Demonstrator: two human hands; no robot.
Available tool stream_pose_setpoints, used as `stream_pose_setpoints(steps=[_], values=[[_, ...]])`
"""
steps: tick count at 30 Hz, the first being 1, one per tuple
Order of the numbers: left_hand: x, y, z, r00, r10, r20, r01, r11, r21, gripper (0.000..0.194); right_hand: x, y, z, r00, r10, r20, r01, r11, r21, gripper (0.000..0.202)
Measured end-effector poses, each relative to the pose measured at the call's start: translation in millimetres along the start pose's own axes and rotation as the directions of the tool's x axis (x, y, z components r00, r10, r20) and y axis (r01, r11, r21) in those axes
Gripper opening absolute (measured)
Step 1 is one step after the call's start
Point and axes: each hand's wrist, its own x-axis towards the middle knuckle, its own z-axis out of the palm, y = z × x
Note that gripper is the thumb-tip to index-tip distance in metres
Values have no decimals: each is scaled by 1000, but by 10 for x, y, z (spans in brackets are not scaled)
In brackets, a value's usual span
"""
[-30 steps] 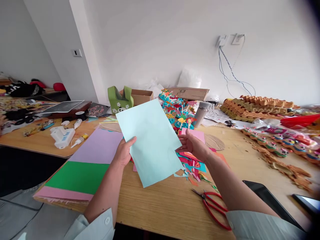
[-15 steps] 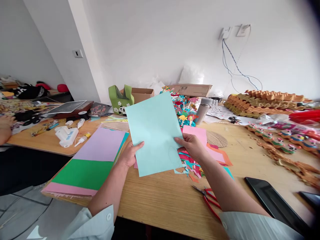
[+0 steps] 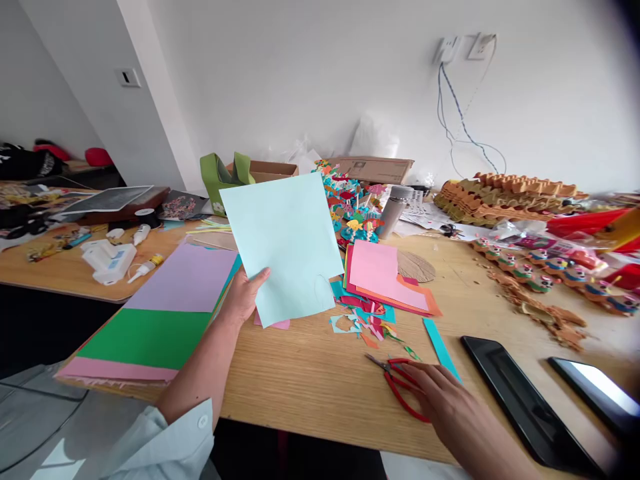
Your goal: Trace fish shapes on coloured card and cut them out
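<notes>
My left hand [image 3: 245, 293] pinches the lower left edge of a pale blue sheet of paper [image 3: 283, 247], thumb in front. The sheet is tilted up above the table, and a faint rounded outline is drawn near its lower right corner. My right hand [image 3: 440, 393] lies over the handles of red-handled scissors [image 3: 400, 383] on the table. Its fingers are stretched over the loops, and their tips are partly hidden, but no firm grip shows. The blades point up and left, towards small coloured paper scraps [image 3: 370, 320].
Coloured sheets [image 3: 155, 340] are stacked at left. Pink and orange paper [image 3: 380, 273] lies beyond the scraps. A black phone [image 3: 520, 393] and another device [image 3: 595, 393] are at right. A metal flask [image 3: 395, 210], egg trays [image 3: 500, 197] and small painted figures [image 3: 525, 270] stand farther back.
My right hand has let go of the pale blue sheet and come down right onto the scissors. The left hand still holds the sheet, now a little farther left.
</notes>
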Motion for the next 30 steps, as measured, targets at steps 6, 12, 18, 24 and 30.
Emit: stream_pose_setpoints(steps=[6,12,18,24,30], values=[[-18,11,18,1000,10,-9,-10,999,-33,57,-24,-66,147,987,-57,-151,41,994,-105,46],[-28,70,43,1000,-12,-27,8,991,-135,58,179,-77,-89,980,56,-193,-12,974,226,30],[10,95,14,996,9,-92,-30,975,-221,62,1000,-427,-491,970,138,-199,62,655,753,28],[83,70,-88,979,60,-196,-109,963,-247,57,1646,-802,-287,990,113,-89,59,244,968,41],[116,51,-120,972,58,-227,-118,958,-260,57,1633,-650,239,998,-6,68,-52,570,820,44]])
